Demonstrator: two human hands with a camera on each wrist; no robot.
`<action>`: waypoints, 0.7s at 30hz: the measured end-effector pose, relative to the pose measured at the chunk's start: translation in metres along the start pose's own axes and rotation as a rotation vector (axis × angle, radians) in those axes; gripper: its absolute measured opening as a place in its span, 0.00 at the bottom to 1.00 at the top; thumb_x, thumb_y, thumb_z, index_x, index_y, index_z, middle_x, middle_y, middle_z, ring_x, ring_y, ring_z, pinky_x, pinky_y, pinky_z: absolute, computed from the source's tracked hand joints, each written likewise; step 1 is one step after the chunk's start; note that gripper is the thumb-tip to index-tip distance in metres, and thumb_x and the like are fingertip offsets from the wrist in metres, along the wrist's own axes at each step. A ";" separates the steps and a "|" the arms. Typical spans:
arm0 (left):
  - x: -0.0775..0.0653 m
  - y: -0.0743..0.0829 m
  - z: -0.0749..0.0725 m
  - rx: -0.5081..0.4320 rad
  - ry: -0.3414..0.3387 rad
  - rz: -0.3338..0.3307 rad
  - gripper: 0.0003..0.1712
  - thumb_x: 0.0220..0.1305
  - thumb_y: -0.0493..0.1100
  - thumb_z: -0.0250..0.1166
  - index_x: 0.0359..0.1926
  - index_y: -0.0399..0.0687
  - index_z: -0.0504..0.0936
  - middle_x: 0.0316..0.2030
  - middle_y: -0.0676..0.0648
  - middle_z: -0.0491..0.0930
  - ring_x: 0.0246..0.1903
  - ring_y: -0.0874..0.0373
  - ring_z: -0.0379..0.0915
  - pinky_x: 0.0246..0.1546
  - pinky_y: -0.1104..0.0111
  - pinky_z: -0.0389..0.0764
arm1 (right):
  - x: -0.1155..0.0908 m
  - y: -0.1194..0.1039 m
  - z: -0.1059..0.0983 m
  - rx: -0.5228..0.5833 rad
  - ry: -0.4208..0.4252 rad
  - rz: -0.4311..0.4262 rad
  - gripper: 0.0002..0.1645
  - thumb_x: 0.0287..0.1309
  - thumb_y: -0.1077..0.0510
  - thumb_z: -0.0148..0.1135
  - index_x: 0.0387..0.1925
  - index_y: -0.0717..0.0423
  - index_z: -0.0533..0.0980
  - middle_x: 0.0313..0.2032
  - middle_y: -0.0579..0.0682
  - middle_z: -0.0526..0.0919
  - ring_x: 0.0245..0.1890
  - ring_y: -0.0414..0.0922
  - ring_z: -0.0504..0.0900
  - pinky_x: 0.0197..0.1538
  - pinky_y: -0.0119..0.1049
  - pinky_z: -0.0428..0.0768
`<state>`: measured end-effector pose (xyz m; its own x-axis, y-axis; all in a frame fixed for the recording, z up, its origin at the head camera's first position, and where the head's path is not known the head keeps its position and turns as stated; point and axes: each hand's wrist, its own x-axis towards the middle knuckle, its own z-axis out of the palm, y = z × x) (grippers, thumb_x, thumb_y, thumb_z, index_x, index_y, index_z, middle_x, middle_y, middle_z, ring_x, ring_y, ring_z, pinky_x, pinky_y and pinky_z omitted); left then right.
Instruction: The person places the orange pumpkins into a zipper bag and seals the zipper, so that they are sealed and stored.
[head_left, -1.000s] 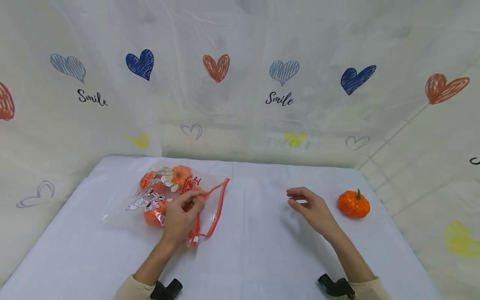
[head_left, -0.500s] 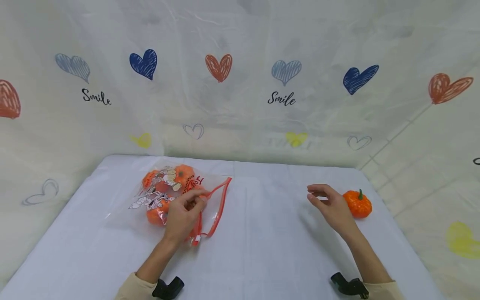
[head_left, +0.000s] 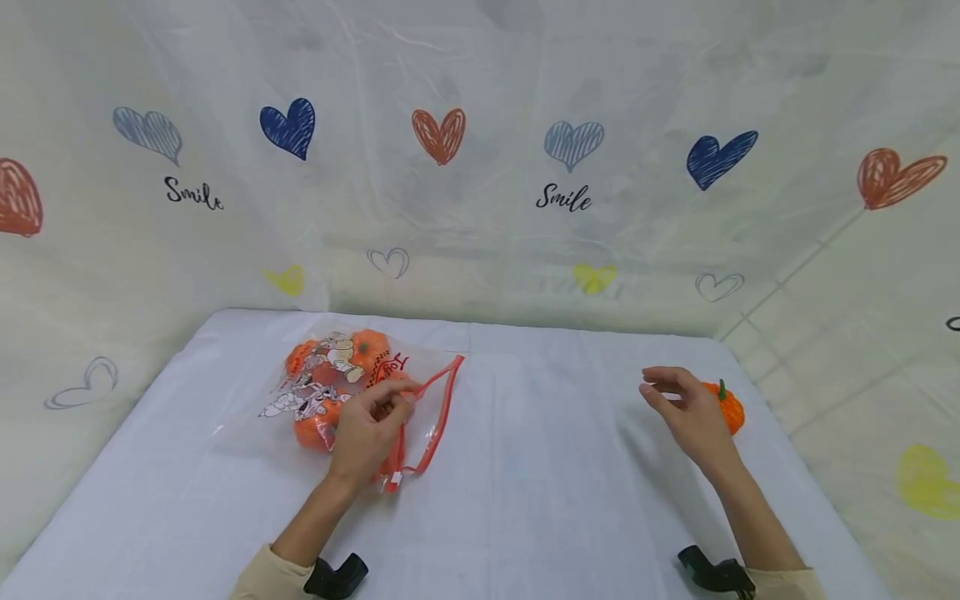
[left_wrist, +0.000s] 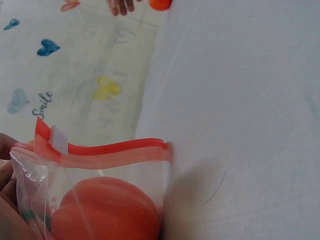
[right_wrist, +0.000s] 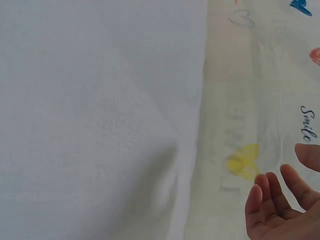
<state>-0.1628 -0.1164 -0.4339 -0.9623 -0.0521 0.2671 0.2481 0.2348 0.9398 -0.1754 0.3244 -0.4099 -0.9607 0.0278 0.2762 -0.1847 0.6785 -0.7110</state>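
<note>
A clear zip bag (head_left: 438,417) with a red edge, cartoon print and several orange pumpkins inside lies on the left of the table. My left hand (head_left: 367,433) pinches the red edge near the bag's mouth, which gapes to the right. In the left wrist view a pumpkin (left_wrist: 107,210) shows through the plastic beneath the red zip strip (left_wrist: 115,152). My right hand (head_left: 690,417) hovers at the right with fingers loosely bent and nothing in them. Just behind it sits a small orange pumpkin (head_left: 731,408) with a green stem, partly covered by the hand.
A white cloth covers the table (head_left: 540,483). Behind and to the sides hangs a pale curtain (head_left: 480,217) printed with hearts and "Smile". A black wrist mount (head_left: 716,573) sits at the right sleeve, and another black mount (head_left: 336,577) at the left.
My right hand has moved to the right, from mid-table to in front of the lone pumpkin, still holding nothing. The left hand keeps its grip on the bag's edge.
</note>
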 end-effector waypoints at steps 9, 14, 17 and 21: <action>0.002 0.001 0.000 0.011 -0.016 -0.007 0.10 0.71 0.42 0.67 0.49 0.55 0.90 0.31 0.47 0.79 0.31 0.58 0.73 0.31 0.76 0.74 | 0.003 0.011 -0.019 -0.004 0.092 0.079 0.21 0.70 0.47 0.65 0.58 0.54 0.79 0.43 0.19 0.79 0.41 0.18 0.78 0.41 0.15 0.77; 0.002 0.003 0.001 0.026 -0.014 -0.004 0.10 0.70 0.42 0.68 0.49 0.54 0.91 0.31 0.48 0.79 0.32 0.59 0.72 0.32 0.76 0.74 | 0.001 0.017 -0.030 -0.015 0.126 0.118 0.22 0.70 0.46 0.65 0.58 0.53 0.79 0.41 0.17 0.78 0.39 0.18 0.78 0.40 0.15 0.76; 0.001 0.002 0.000 0.035 -0.016 -0.010 0.10 0.70 0.42 0.68 0.49 0.54 0.91 0.31 0.48 0.79 0.32 0.59 0.72 0.32 0.76 0.73 | 0.000 0.021 -0.033 -0.018 0.154 0.148 0.22 0.70 0.46 0.65 0.58 0.53 0.79 0.40 0.16 0.78 0.39 0.17 0.77 0.42 0.13 0.73; 0.001 0.002 -0.001 0.033 -0.017 -0.023 0.10 0.70 0.42 0.68 0.49 0.54 0.90 0.31 0.48 0.78 0.33 0.58 0.72 0.32 0.76 0.73 | 0.001 0.026 -0.037 -0.013 0.198 0.212 0.24 0.69 0.45 0.65 0.58 0.55 0.78 0.38 0.16 0.77 0.39 0.18 0.76 0.42 0.12 0.71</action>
<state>-0.1633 -0.1168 -0.4320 -0.9694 -0.0412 0.2419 0.2228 0.2655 0.9380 -0.1737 0.3688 -0.4039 -0.9184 0.3115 0.2440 0.0194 0.6514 -0.7585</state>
